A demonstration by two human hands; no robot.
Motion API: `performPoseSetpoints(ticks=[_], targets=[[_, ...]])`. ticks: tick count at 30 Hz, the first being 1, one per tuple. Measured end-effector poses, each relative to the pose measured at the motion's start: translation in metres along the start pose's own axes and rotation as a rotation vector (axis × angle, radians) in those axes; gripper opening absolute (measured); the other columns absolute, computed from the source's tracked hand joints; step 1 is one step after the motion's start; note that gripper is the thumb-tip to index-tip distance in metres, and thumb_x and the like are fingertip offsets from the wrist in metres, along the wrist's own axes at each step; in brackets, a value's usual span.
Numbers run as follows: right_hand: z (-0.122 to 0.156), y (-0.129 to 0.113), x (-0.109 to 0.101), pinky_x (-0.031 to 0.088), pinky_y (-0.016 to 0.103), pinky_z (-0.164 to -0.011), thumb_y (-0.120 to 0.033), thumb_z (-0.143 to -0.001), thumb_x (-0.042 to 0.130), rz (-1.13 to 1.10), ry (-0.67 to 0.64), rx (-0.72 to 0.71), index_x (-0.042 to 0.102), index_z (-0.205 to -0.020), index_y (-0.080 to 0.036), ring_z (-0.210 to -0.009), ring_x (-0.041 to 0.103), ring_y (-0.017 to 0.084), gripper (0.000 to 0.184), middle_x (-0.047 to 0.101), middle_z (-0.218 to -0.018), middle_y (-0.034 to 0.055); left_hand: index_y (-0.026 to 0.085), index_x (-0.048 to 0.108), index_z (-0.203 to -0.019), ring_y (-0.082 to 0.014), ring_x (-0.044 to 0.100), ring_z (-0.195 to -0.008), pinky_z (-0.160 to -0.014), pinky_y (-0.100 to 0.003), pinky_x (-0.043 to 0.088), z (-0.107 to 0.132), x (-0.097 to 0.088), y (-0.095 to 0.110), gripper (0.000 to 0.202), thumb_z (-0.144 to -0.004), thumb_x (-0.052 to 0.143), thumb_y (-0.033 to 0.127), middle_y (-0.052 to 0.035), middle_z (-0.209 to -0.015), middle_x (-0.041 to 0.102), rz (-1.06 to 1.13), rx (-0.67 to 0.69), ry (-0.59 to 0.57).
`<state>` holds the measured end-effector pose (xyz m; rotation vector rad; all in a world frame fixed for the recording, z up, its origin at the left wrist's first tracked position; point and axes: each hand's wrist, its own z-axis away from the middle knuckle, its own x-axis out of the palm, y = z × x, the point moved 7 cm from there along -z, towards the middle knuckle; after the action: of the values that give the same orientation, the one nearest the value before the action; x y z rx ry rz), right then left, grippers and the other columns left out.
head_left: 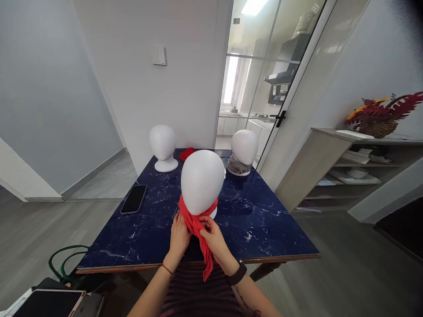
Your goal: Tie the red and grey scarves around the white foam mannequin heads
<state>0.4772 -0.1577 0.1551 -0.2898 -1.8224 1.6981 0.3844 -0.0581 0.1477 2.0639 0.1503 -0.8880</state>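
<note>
A white foam mannequin head (202, 180) stands upright at the near middle of the table, with a red scarf (194, 222) wrapped around its neck. One end of the scarf hangs down past the table's front edge. My right hand (212, 235) pinches the scarf just below the chin, thumb and fingers closed on the cloth. On the other side, my left hand (179, 231) lies against the scarf at the neck; its fingertips are tucked behind the cloth and hidden.
Behind stand a bare mannequin head (163, 143) on the left and another mannequin head (245, 147) with a grey scarf (238, 165) on the right. Red cloth (187, 154) lies between them. A phone (134, 199) rests on the blue marbled table (264, 233). A shelf (304, 176) stands right.
</note>
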Motion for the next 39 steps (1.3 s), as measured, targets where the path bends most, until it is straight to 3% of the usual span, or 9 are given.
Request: performPoseSetpoints(ticks=[6,11,16,20,26,30,32,37,39], targets=[[0.004,-0.001,0.001,0.046,0.028,-0.074,-0.015,-0.060,0.053,0.036,-0.025,-0.020,0.060,-0.092,-0.018,-0.079,0.057,0.016,0.033,0.064,-0.087,0.0025,0.015,0.055,-0.125,-0.0347,0.036,-0.133,-0.101,-0.050,0.038,-0.002,0.006,-0.004,0.043,-0.082,0.048,0.016,-0.0169,-0.138,0.050,-0.210,-0.069,-0.044],[0.012,-0.006,-0.009,0.039,0.021,-0.060,-0.016,-0.059,0.052,0.099,0.019,-0.068,0.053,-0.074,-0.018,-0.064,0.046,0.011,0.016,0.052,-0.071,-0.0029,0.017,0.057,-0.123,-0.0333,0.037,-0.133,-0.103,-0.048,0.036,-0.003,0.004,0.000,0.042,-0.081,0.053,0.020,-0.0157,-0.135,0.053,-0.183,-0.074,-0.017],[0.026,-0.009,-0.017,0.019,0.019,-0.047,-0.020,-0.063,0.052,0.154,-0.043,0.054,0.048,-0.071,-0.019,-0.048,0.028,0.007,0.009,0.038,-0.056,-0.0079,0.019,0.061,-0.117,-0.0327,0.038,-0.132,-0.106,-0.049,0.033,-0.004,0.002,0.002,0.037,-0.080,0.055,0.022,-0.0148,-0.132,0.056,-0.121,-0.072,0.002],[0.034,-0.026,-0.023,0.022,0.019,-0.047,-0.019,-0.062,0.051,0.170,-0.117,0.018,0.051,-0.068,-0.018,-0.051,0.030,0.008,0.006,0.040,-0.058,-0.0058,0.017,0.056,-0.122,-0.0317,0.039,-0.131,-0.106,-0.047,0.033,-0.005,0.004,0.002,0.042,-0.080,0.055,0.023,-0.0150,-0.135,0.052,-0.132,-0.076,-0.024],[0.025,-0.056,-0.047,0.039,0.022,-0.059,-0.017,-0.061,0.052,0.168,-0.104,-0.159,0.054,-0.061,-0.018,-0.066,0.047,0.013,0.003,0.053,-0.070,0.0007,0.018,0.046,-0.132,-0.0337,0.038,-0.130,-0.103,-0.048,0.036,-0.006,0.004,0.001,0.061,-0.074,0.063,0.028,-0.0143,-0.137,0.049,-0.135,-0.117,-0.036],[0.026,-0.070,-0.072,0.043,0.024,-0.065,-0.016,-0.064,0.055,0.260,0.199,-0.360,0.060,-0.063,-0.018,-0.076,0.054,0.016,0.005,0.057,-0.081,0.0036,0.017,0.044,-0.133,-0.0362,0.035,-0.131,-0.101,-0.049,0.036,-0.007,0.002,0.004,0.063,-0.076,0.062,0.036,-0.0143,-0.137,0.049,-0.130,-0.138,-0.043],[0.036,-0.074,-0.074,0.043,0.025,-0.065,-0.012,-0.066,0.054,0.350,0.304,-0.451,0.062,-0.067,-0.019,-0.077,0.055,0.016,0.010,0.057,-0.084,0.0039,0.018,0.046,-0.132,-0.0366,0.035,-0.131,-0.101,-0.050,0.036,-0.007,0.001,0.005,0.061,-0.076,0.062,0.037,-0.0139,-0.136,0.051,-0.120,-0.143,-0.034],[0.068,-0.078,-0.052,0.043,0.027,-0.064,-0.006,-0.069,0.055,0.495,0.177,-0.678,0.064,-0.070,-0.022,-0.071,0.056,0.015,0.018,0.058,-0.079,0.0018,0.019,0.048,-0.129,-0.0358,0.037,-0.130,-0.101,-0.048,0.036,-0.007,0.002,0.004,0.059,-0.073,0.065,0.033,-0.0132,-0.133,0.052,-0.105,-0.139,-0.032],[0.074,-0.081,-0.053,0.043,0.027,-0.061,-0.006,-0.070,0.055,0.490,0.191,-0.729,0.063,-0.071,-0.022,-0.070,0.055,0.015,0.018,0.058,-0.079,0.0018,0.018,0.049,-0.129,-0.0355,0.037,-0.130,-0.102,-0.048,0.035,-0.007,0.001,0.003,0.059,-0.074,0.065,0.035,-0.0137,-0.134,0.052,-0.106,-0.138,-0.031]])
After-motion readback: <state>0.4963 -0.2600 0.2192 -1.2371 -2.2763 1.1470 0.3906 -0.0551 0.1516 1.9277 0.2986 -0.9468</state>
